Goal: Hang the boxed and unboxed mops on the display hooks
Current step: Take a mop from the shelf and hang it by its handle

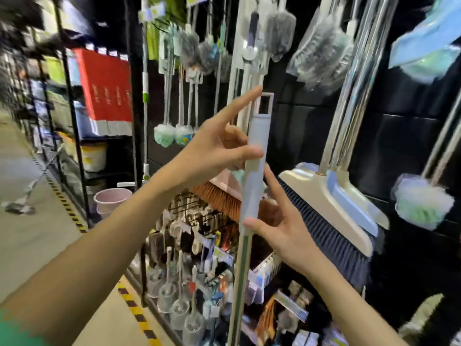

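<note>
An unboxed mop's pale grey handle (254, 171) stands upright in the middle of the view, with a rectangular hanging loop (266, 103) at its top. My left hand (219, 148) pinches the handle's upper part between thumb and fingers, with the index finger stretched up toward the loop. My right hand (274, 221) holds the handle lower down, thumb in front and fingers spread behind it. The loop sits in front of the black display wall. I cannot make out a hook at the loop. The mop's head is out of view below.
Brooms with dustpans (331, 196), dusters (279, 33) and toilet brushes (172, 136) hang on the wall around the handle. Below are racks of small brushes (189, 245). A pink bucket (112, 198) stands on the floor, a shelving unit (74, 96) to the left, with the aisle beyond.
</note>
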A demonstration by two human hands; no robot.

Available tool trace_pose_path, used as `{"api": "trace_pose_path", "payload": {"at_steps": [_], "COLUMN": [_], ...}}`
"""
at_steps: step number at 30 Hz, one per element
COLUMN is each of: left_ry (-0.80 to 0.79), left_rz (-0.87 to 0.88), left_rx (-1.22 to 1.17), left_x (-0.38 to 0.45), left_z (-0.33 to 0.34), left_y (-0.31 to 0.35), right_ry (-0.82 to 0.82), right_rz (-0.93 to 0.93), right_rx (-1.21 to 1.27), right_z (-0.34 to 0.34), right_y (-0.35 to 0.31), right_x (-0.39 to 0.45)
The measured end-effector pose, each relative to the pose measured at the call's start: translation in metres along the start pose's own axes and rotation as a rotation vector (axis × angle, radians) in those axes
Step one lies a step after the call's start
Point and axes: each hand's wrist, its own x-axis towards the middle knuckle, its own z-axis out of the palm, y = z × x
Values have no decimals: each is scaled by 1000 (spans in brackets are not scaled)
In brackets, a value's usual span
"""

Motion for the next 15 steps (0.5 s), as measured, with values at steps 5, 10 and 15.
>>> {"api": "trace_pose_path", "payload": {"at_steps": [5, 10, 15], "left_ry": [26, 77, 116], "left_rz": [32, 55, 43], "left_rx": [71, 122, 168], "left_x": [5, 3, 1], "left_z": [-59, -112, -159], "left_y": [2, -3, -10], "right_ry": [-25, -6, -36], "right_rz": [-36, -113, -135], "right_rx": [41, 85, 142], "right_z": [34, 74, 112], "right_y": [-16, -29, -33], "right_x": [49, 93, 131]}}
